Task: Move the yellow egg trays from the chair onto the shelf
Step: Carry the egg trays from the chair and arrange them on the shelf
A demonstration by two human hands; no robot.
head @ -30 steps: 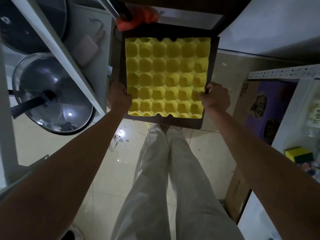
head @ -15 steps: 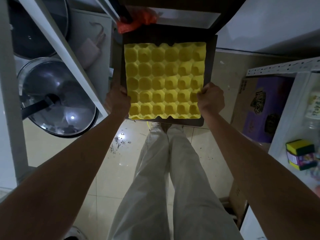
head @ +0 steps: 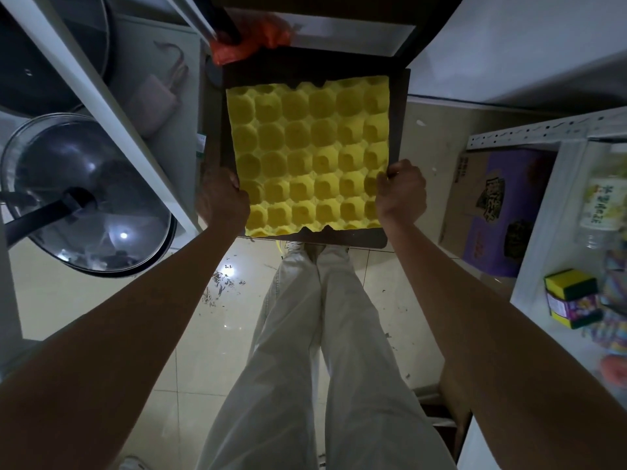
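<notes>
Left hand (head: 222,201) and right hand (head: 402,195) fingers clamp the yellow egg tray (head: 310,157) edges at 9 and 3 o'clock, over the dark chair (head: 400,106) seat.

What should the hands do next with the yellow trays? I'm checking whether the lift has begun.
Probably lift straight up. The left hand and right hand each grip a side edge of the yellow egg trays, which still lie over the dark chair seat. The grip looks even on both sides, so a level raise should clear the seat before turning toward a shelf.

Two bare forearms, no sleeves, watch or rings. Loose pale trousers (head: 315,351) cover both legs. Light shoes (head: 298,246) peek out below the trousers.
</notes>
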